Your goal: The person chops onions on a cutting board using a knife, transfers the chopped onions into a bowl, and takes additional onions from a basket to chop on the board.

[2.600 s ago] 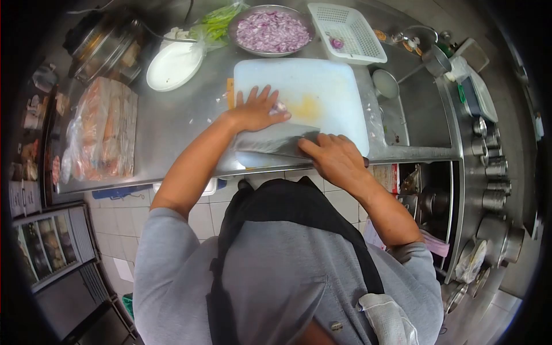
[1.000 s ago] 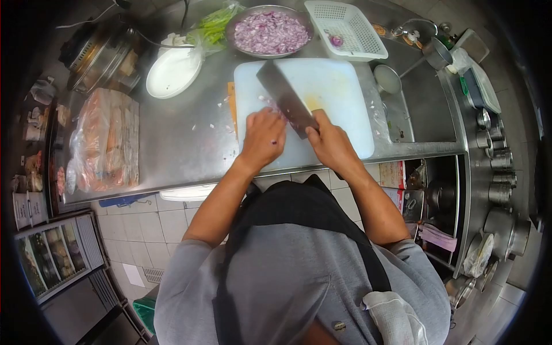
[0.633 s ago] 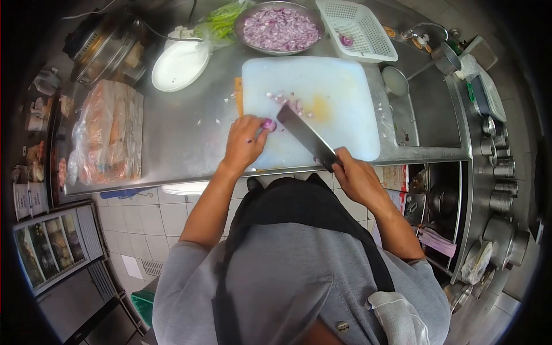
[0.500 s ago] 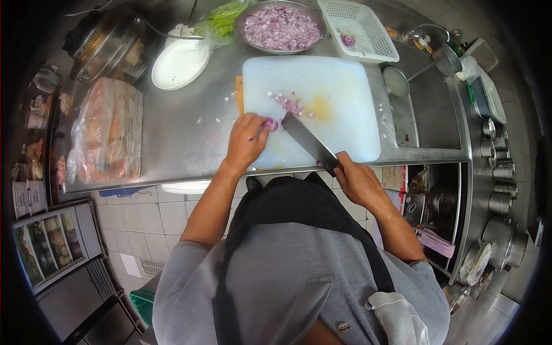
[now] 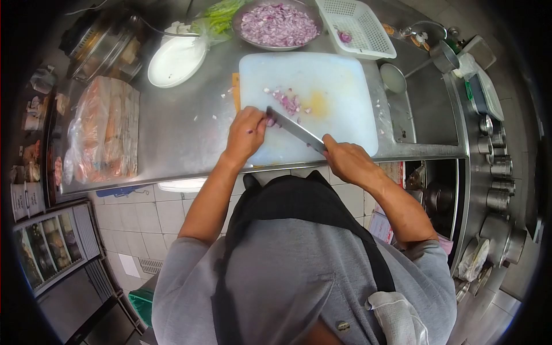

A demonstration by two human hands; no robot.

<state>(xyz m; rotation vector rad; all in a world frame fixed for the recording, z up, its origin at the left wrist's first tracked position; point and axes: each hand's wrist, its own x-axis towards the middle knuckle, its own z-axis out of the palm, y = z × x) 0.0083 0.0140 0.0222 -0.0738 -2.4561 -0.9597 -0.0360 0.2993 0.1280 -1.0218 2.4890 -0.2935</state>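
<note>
My left hand (image 5: 247,132) is closed on a piece of red onion (image 5: 271,122) at the left edge of the white cutting board (image 5: 339,123). Only a bit of the onion shows past the fingers. In my right hand (image 5: 348,159) is the handle of a kitchen knife (image 5: 298,131), its blade slanting up and left across the board. The blade's tip end is right beside the onion and my left fingers; whether it touches the onion I cannot tell. Chopped red onion (image 5: 287,102) lies in a small heap just beyond the blade.
Behind the board stand a metal bowl of chopped red onion (image 5: 279,25) and a white plastic basket (image 5: 359,29) with an onion piece inside. A white oval dish (image 5: 177,62) and a plastic-wrapped package (image 5: 109,129) lie leftward. A sink (image 5: 434,109) is on the right.
The knife has shifted left and up, its tip end now close to my left fingers and over the onion piece. My right hand has moved slightly left and away from my body.
</note>
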